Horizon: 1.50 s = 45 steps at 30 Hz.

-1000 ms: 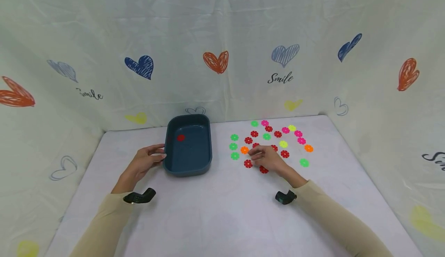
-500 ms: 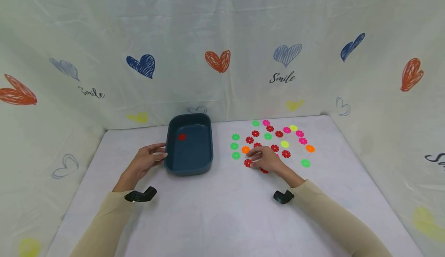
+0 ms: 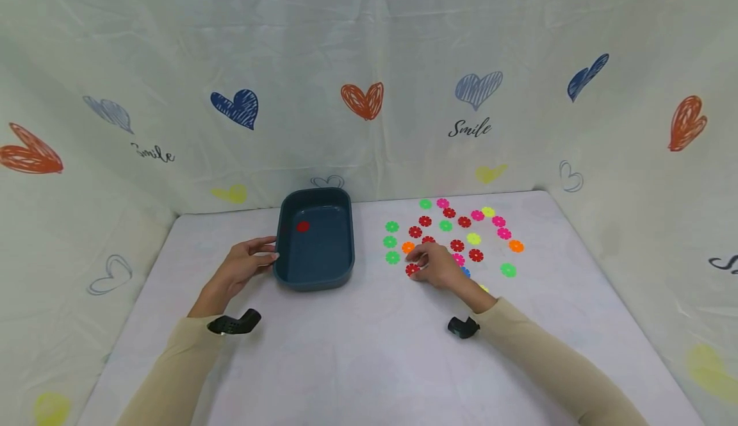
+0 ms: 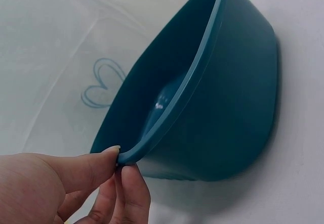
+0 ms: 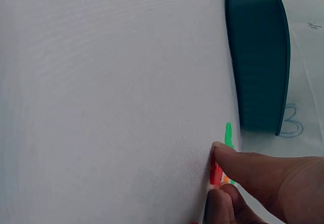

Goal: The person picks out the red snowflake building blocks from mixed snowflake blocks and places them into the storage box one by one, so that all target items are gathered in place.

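My left hand is at the left side of a dark blue plastic basin. In the left wrist view its thumb and fingers pinch the basin's rim. A red flower-shaped disc lies inside the basin. Over to the right, my right hand is low over the table. Its thumb and fingertips pinch another red notched disc at opposite edges, in the right wrist view. Beside those fingers lie an orange disc and a green disc. The hand partly covers several other discs.
Several red, green, pink and yellow discs are spread over the right back of the white table. A blue disc shows by the right wrist. Behind the table hangs a pale curtain printed with hearts.
My right hand has shifted slightly left, and its thumb and fingers have closed in on the red disc. A blue disc has come into sight behind it. The left hand stays at the basin.
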Each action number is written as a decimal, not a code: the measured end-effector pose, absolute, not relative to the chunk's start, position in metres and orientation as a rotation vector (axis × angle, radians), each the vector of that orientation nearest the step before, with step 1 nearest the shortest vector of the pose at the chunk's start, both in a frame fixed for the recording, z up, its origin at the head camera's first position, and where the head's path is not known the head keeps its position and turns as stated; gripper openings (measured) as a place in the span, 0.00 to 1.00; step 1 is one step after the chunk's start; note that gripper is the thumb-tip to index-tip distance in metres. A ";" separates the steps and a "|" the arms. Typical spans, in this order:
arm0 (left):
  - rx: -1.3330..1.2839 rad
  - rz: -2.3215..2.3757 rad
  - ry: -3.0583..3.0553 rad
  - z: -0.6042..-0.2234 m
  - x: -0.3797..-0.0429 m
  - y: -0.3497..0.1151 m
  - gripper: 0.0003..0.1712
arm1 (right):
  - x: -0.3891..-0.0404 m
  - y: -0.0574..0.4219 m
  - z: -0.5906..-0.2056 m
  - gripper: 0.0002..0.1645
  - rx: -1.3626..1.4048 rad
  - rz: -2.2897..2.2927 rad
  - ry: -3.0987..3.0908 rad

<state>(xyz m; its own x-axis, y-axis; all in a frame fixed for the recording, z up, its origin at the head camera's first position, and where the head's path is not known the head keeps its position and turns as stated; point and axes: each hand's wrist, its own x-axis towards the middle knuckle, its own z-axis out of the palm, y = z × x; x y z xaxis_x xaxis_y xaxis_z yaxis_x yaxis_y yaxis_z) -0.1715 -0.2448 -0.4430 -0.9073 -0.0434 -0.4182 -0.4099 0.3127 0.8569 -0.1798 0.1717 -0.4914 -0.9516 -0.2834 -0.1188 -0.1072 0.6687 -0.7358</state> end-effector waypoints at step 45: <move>-0.406 1.625 2.262 -0.443 -0.170 -0.244 0.34 | -0.177 0.175 -0.487 0.11 -0.319 -1.124 2.659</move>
<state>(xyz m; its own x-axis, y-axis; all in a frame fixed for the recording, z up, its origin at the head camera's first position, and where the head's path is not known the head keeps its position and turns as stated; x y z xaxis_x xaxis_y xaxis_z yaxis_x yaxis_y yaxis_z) -0.1701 -0.2438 -0.4428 -0.9066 -0.0405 -0.4199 -0.4109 0.3104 0.8572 -0.1771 0.1754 -0.4866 -0.9482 -0.2894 -0.1312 -0.1074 0.6807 -0.7247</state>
